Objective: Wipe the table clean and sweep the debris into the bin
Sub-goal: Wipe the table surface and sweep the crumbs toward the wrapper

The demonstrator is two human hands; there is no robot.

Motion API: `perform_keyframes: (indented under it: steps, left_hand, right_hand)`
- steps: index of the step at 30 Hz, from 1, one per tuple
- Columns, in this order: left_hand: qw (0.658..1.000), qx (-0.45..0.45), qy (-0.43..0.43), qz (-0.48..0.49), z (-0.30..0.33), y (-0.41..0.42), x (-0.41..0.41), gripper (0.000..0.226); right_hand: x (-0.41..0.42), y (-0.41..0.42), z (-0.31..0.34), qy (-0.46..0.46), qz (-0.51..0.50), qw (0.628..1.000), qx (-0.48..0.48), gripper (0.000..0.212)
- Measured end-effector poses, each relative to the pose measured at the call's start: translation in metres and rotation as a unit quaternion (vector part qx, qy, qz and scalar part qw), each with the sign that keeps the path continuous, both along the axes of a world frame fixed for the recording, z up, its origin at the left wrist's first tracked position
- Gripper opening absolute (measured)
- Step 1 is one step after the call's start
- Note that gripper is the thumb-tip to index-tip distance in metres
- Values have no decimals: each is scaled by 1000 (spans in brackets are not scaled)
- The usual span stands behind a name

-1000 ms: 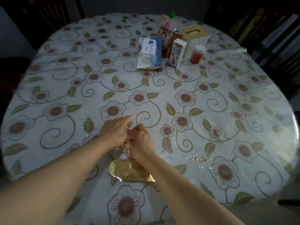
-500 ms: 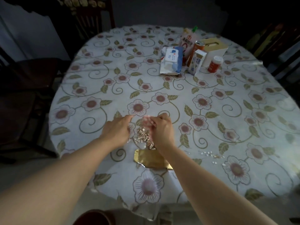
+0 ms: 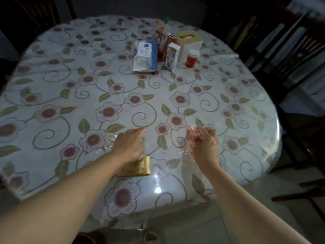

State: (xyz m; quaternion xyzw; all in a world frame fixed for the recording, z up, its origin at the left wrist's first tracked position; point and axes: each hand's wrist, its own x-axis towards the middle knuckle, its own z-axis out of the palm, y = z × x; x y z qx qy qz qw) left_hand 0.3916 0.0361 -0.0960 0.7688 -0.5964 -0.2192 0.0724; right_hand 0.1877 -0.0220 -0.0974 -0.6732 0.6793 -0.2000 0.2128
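Observation:
The round table (image 3: 52,95) has a floral plastic cover. My left hand (image 3: 129,145) lies palm down on it near the front edge, holding nothing. A pile of pale shell bits (image 3: 110,140) sits just left of that hand. A flat gold wrapper (image 3: 139,167) lies partly under my left wrist. My right hand (image 3: 206,144) is closed on a crumpled pink-and-white cloth (image 3: 191,138), held low over the table to the right. A few small crumbs (image 3: 184,153) lie beside the cloth. The dark reddish rim of a bin (image 3: 88,237) shows on the floor below the table edge.
At the far middle of the table stand a blue wet-wipe pack (image 3: 146,56), a small milk carton (image 3: 173,56), a beige box (image 3: 190,44), a tall pouch (image 3: 162,35) and a red-lidded jar (image 3: 192,58). Dark wooden chairs (image 3: 290,55) stand to the right.
My hands were together over the shell bits; now they are apart. My right hand has moved to the right with the cloth, and my left hand rests flat beside the pile.

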Motion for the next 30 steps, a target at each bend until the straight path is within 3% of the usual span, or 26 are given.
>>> perform_keyframes:
  steps: [5,8,13,18,24,30]
  left_hand:
    - [999,-14,5,-45,-25,-25,-35,51]
    - [999,-17,-19,-43,-42,-35,-35,52]
    - [996,-3,-60,-62,-55,-33,-25,54]
    - [995,-8,-39,-87,-56,-32,-16,57]
    - [993,28,-31,-115,-47,-16,6,57]
    - [997,-11,-64,-52,-35,24,54,61]
  right_hand:
    - [-65,-15,-28,47,-90,994,31,30]
    - [-77,-10,-50,27,-105,993,44,31]
    - [-46,5,-64,81,-121,989,21,61]
    - [3,24,-61,53,-87,993,53,74]
    - [50,35,-63,40,-31,998,35,59]
    - [127,55,-64,-7,2,999,52,51]
